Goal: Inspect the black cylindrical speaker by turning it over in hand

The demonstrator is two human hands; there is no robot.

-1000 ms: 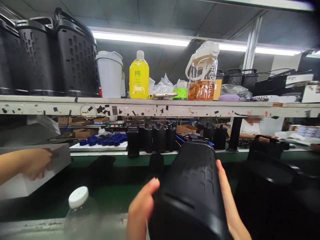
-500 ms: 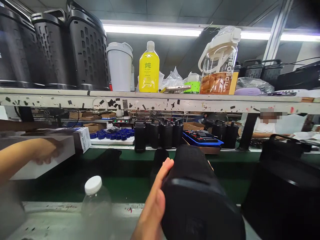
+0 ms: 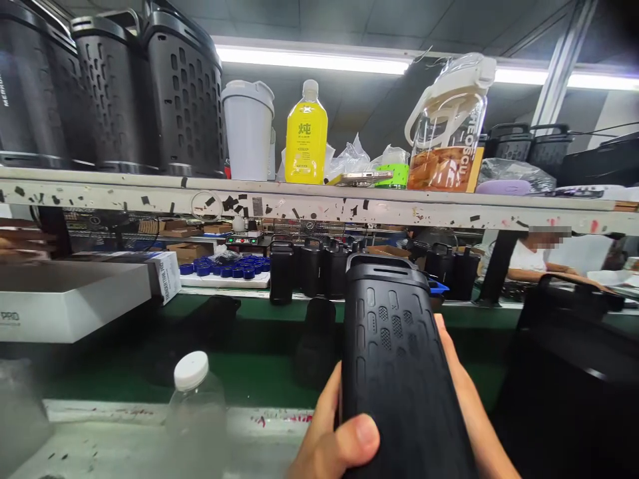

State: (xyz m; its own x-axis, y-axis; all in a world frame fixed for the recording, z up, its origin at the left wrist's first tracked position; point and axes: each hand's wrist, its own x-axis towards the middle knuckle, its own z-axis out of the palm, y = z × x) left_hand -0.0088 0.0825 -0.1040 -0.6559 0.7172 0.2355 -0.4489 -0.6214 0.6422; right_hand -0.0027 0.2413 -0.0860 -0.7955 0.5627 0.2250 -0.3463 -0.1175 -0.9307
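Observation:
I hold a tall black plastic casing with ribbed slots and small perforations upright, close to the camera. My left hand grips its lower left edge, thumb pressed on the front face. My right hand runs along its right side, fingers behind it. The casing's bottom end is cut off by the frame.
A green conveyor belt runs across in front. On it lie a white box at left and a large black unit at right. A clear white-capped bottle stands near me. Black casings and blue caps sit beyond, under a cluttered shelf.
The casing has tilted upright with its slotted face toward me, and my left thumb has come onto its front. Another person's arm at the white box has withdrawn from view.

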